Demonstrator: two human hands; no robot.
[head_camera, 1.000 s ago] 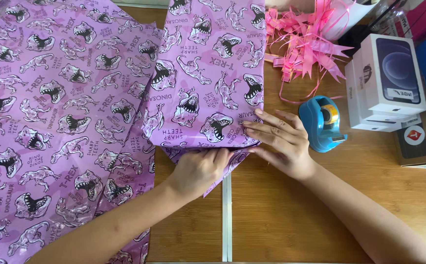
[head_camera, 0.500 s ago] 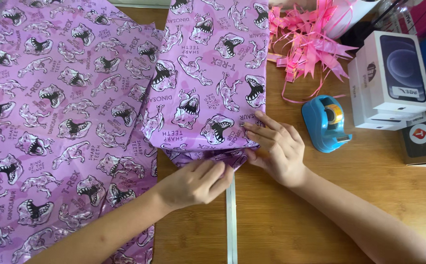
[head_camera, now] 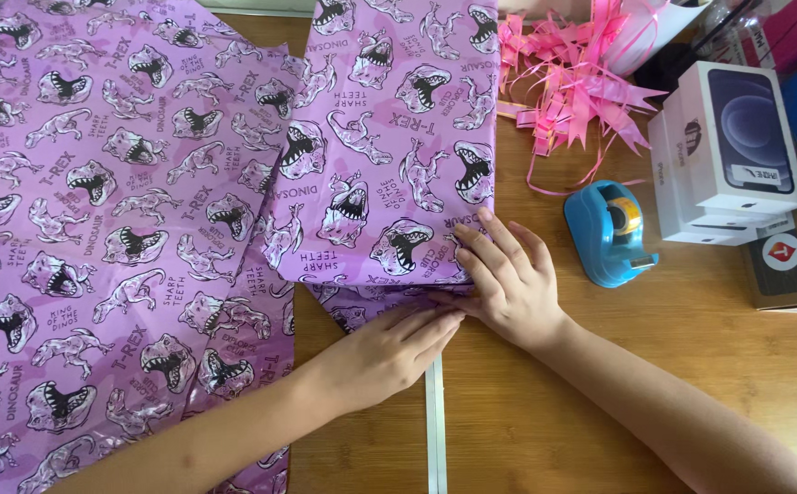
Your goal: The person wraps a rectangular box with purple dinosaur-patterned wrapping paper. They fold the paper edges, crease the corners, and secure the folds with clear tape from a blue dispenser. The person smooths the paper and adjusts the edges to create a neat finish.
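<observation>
Right hand flat, fingers spread, pinning near corner of wrapped box on wooden table; left hand, fingers together, presses end flap — I'd crease tight against the box edge before reaching for the tape dispenser.

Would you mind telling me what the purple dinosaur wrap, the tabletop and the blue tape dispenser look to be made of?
The wrap looks like thin glossy paper or foil-like film: it creases sharply and shines along the fold under the left hand and right hand. The tabletop appears to be wood or wood laminate, with fine straight grain and a satin finish. The tape dispenser looks like smooth moulded plastic.
</observation>
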